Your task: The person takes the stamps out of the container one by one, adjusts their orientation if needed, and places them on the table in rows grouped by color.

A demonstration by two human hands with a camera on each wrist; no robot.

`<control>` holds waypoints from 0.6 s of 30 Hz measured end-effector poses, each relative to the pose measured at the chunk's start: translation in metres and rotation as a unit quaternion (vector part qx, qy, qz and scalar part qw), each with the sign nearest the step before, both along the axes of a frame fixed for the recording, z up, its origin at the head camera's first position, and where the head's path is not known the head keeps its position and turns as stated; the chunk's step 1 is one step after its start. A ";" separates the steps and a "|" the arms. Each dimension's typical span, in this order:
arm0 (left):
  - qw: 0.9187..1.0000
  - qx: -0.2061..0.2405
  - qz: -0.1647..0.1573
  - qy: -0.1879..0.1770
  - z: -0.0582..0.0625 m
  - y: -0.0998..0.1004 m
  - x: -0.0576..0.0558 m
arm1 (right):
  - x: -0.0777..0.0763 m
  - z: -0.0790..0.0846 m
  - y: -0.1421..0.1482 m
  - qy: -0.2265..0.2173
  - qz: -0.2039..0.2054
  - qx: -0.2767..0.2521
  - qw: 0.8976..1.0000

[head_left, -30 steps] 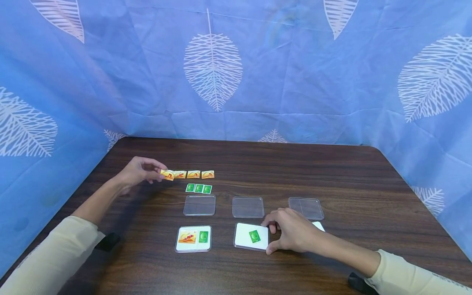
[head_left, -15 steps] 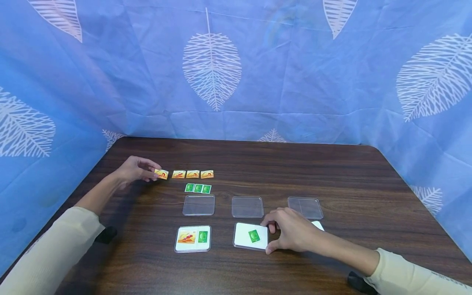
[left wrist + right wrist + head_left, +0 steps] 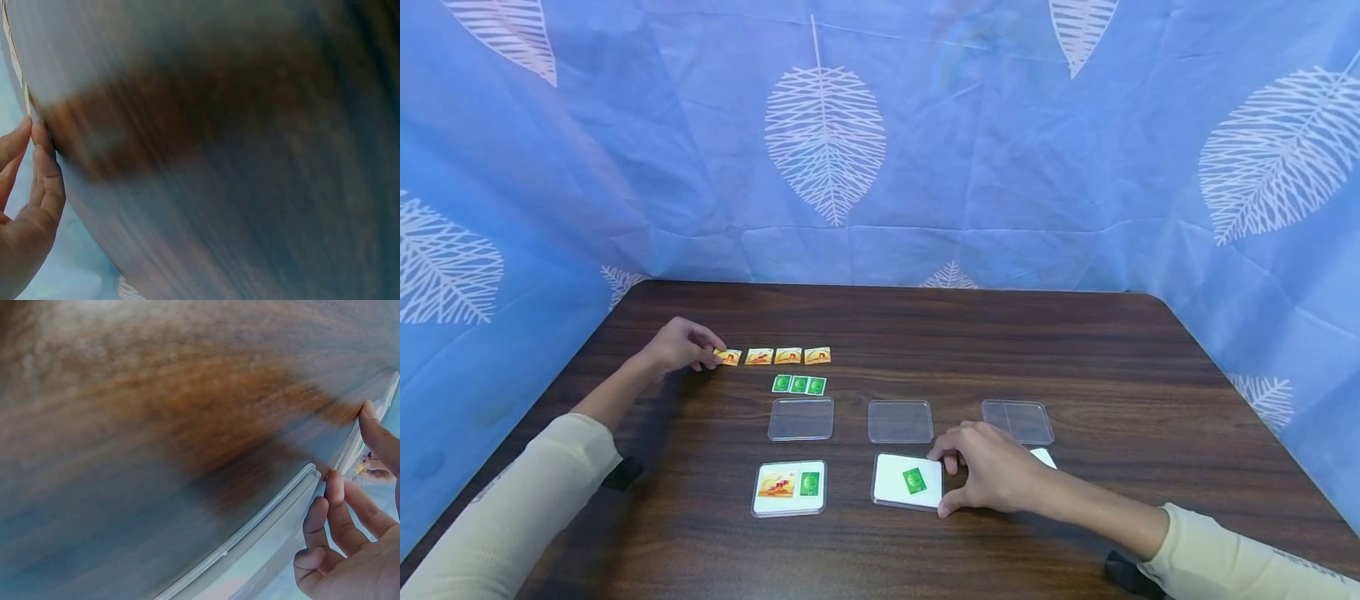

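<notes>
In the head view my left hand (image 3: pixel 681 344) pinches an orange stamp (image 3: pixel 728 357) by its left edge, at the left end of a row of similar orange stamps (image 3: pixel 787 356). Seen in the left wrist view, that stamp (image 3: pixel 27 100) is a thin edge between thumb and fingers. My right hand (image 3: pixel 996 468) grips the right end of a shallow clear plastic case (image 3: pixel 880 502), thumb at the near corner and fingers at the far one. A white card (image 3: pixel 891 479) fills this case, with a tilted green stamp (image 3: pixel 914 481) on it. Three green stamps (image 3: pixel 800 384) lie below the orange row.
To the left is another clear case (image 3: pixel 788 512) whose white card bears an orange and a green stamp. Three clear lids (image 3: pixel 899 422) lie in a row behind. Another white card (image 3: pixel 1043 457) is mostly hidden behind my right hand. Blue cloth (image 3: pixel 970 150) surrounds the table's back.
My left hand has drawn the orange stamp leftward, so it no longer overlaps its neighbour and a small gap shows. The right hand keeps its grip on the case.
</notes>
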State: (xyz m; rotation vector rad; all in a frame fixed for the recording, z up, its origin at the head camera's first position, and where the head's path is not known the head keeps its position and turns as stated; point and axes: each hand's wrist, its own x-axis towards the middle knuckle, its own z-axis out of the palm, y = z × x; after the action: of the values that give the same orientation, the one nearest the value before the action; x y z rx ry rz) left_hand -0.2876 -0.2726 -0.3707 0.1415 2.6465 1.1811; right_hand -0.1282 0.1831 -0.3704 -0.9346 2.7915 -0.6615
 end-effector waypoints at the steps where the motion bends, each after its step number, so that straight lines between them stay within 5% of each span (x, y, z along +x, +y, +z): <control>1: 1.000 -0.007 0.000 0.004 0.000 0.001 0.000 | 0.000 0.000 0.000 -0.002 -0.001 0.000 1.000; 18: 0.998 -0.058 -0.017 0.035 0.002 0.016 0.003 | 0.000 0.000 0.000 -0.007 -0.001 -0.001 1.000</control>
State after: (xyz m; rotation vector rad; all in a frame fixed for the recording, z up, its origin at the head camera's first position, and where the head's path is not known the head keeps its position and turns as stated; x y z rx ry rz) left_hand -0.2845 -0.2565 -0.3686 0.2103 2.7546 1.0264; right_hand -0.1282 0.1829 -0.3700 -0.9232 2.7802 -0.6703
